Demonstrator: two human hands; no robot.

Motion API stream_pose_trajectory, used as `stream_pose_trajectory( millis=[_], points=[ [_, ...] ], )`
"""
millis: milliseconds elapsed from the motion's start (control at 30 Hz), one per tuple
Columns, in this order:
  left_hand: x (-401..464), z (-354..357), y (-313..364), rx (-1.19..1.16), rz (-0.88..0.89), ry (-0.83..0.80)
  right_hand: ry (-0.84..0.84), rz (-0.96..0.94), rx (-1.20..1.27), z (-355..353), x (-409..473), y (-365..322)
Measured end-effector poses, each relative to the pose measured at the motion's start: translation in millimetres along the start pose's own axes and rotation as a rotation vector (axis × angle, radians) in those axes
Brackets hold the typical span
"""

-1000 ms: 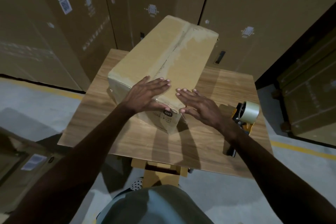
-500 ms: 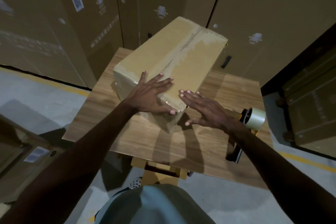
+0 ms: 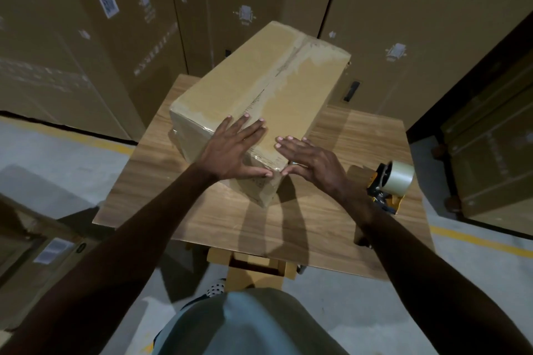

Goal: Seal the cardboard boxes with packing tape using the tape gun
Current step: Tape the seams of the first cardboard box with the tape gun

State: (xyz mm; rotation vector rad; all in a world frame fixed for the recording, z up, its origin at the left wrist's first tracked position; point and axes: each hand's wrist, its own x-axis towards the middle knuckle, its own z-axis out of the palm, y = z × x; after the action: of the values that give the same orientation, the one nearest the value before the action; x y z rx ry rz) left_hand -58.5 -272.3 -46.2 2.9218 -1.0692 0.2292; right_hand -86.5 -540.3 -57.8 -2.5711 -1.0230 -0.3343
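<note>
While the long brown cardboard box [image 3: 259, 101] lies taped along its top seam on the wooden table [image 3: 331, 228], the left hand [image 3: 233, 150] presses flat on the box's near end, fingers straight and spread. Right of it, the right hand [image 3: 311, 164] rests open-fingered on the box's near corner. Farther right of the box, the yellow-and-black tape gun with clear tape roll [image 3: 392, 184] lies on the table.

The box [image 3: 253, 101] is plain tan cardboard with glossy clear tape along its seam. Under it, the table [image 3: 331, 210] shows light brown wood grain. The tape gun [image 3: 388, 190] is black and yellow, its roll [image 3: 399, 177] pale, milky beige. Yellow lines [image 3: 476, 239] stripe the grey floor [image 3: 360, 311].
</note>
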Motion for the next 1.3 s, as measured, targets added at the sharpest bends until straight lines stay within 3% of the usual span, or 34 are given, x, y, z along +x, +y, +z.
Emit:
stream_pose_trajectory(
  millis=[167,333,433,567,667,767,867,1033,1133,1200,1300],
  points=[
    [-0.8,-8.4,-14.0,-0.010,0.071,-0.076,-0.078,-0.049,-0.049,-16.1,3.0,0.5],
    [3.6,-16.8,-29.2,-0.058,0.030,-0.136,0.060,0.099,-0.011,0.9,0.1,-21.9],
    [3.2,-16.1,-39.0,0.014,0.006,-0.164,0.089,0.038,-0.049,3.8,-3.4,-20.8],
    [0.9,-14.4,-36.9,-0.010,-0.018,-0.134,-0.014,-0.019,-0.061,-13.0,0.6,-9.4],
    [-2.3,-13.1,-34.8,-0.063,-0.086,-0.144,-0.093,0.127,-0.027,-15.7,2.6,-23.6],
    [-4.4,-13.3,-31.0,-0.085,-0.118,-0.150,0.012,0.238,-0.065,-2.9,2.4,-43.5],
    [-7.4,-13.4,-17.6,-0.084,-0.154,-0.141,0.086,0.178,-0.053,1.9,-7.7,-32.7],
    [-10.2,-26.1,-23.5,-0.141,0.002,-0.077,-0.049,0.265,0.094,-37.0,-29.9,-6.1],
    [-6.4,-35.5,-47.5,-0.120,-0.158,-0.161,-0.122,0.368,0.005,-40.2,-23.3,-20.1],
    [-5.9,-32.9,-53.5,-0.106,-0.220,-0.244,-0.106,0.336,-0.081,-28.8,-17.0,-32.2],
    [-8.4,-28.1,-44.9,-0.120,-0.251,-0.241,-0.133,0.253,-0.103,-19.1,-19.4,-26.9]
  ],
)
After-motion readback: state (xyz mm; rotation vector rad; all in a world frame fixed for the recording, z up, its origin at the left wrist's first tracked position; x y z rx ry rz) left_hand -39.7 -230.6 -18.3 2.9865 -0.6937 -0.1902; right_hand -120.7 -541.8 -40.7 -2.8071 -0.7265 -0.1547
